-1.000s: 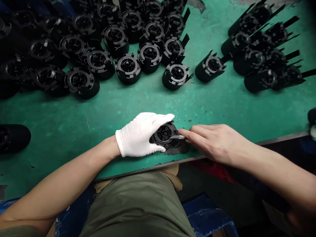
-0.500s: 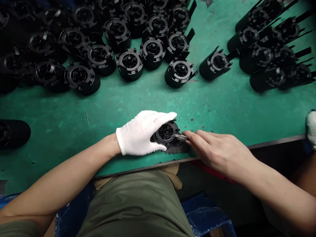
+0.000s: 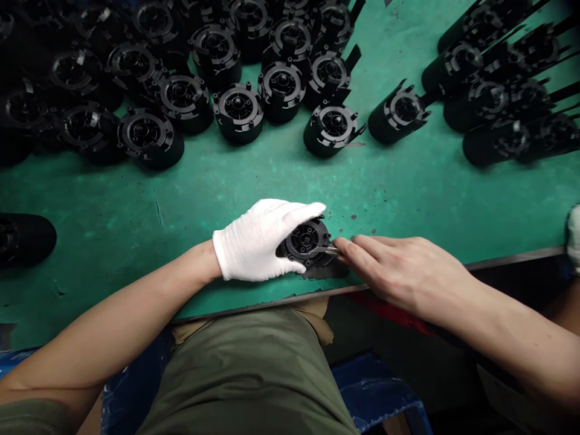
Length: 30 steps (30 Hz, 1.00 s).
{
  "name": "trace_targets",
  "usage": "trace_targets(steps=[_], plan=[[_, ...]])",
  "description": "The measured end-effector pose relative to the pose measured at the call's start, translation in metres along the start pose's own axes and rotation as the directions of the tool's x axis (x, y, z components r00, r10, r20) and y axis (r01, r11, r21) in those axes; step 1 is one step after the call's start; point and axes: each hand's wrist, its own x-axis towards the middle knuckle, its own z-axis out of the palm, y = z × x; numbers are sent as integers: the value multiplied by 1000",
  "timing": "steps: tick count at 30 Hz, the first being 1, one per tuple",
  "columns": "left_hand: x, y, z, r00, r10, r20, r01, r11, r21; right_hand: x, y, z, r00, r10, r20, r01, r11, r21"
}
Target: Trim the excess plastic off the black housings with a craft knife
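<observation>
Green mat | black housings massed beyond, untouched | one housing at near edge, in work, clamped under gloved left hand | bare right hand close against it, pinching what looks like tweezers at its rim

Matt black plastic housing, white cloth glove (glossy metal tool).

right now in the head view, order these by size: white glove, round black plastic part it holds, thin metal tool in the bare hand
1. White fabric glove on the left hand
2. Round black plastic part
3. Thin metal tool in the bare right hand
</observation>
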Motion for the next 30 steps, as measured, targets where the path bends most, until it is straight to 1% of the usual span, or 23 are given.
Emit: trace_targets(steps=[5,8,12,14,17,20,23,27,30], plan=[[0,-1,0,1000,3,6,-3,1000,8,4,10,-8,997,-58,59,59,998,-16],[0,-1,-1,1000,3,9,-3,1000,14,6,17,-8,997,-73,37,71,996,54],[1,-1,0,1000,4,8,-4,1000,7,5,17,-3,998,21,-66,-12,991,134],[1,-1,0,1000,4,12,-4,1000,2,3,12,1,995,58,-85,-46,990,132],[0,-1,1,1000,-3,7,3,1000,5,0,6,6,996,60,-62,-52,992,117],[0,-1,0,1000,2,0,-2,1000,6,-2,2,7,998,57,-32,-54,995,88],[0,-1,0,1000,-1,1,1,1000,-4,1,2,2,999,34,-6,-33,998,62],[0,-2,1,1000,13,-1,-13,1000,4,6,7,-7,1000,-30,-8,31,999,40],[0,-3,1,1000,19,-3,-19,1000,7,10,12,-8,997,-76,6,76,996,37]])
